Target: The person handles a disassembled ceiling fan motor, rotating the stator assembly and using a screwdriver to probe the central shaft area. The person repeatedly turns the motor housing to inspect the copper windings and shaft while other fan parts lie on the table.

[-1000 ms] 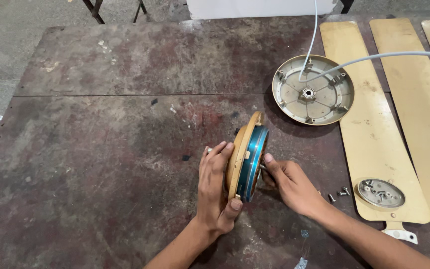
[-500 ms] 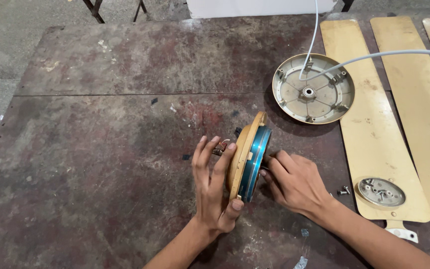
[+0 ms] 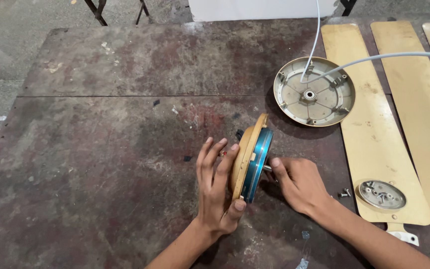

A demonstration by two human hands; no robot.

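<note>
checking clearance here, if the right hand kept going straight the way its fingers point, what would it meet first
The right hand points left toward the blue face of the fan motor standing on edge. Its fingertips already seem to be at the shaft on that face, so the motor comes first, though depth is hard to judge.

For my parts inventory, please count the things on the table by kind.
Fan blades: 3
Round housing shells: 1
Motor units, held on edge by both hands: 1
Small round caps: 1
Loose screws: 2
Total: 8
</note>
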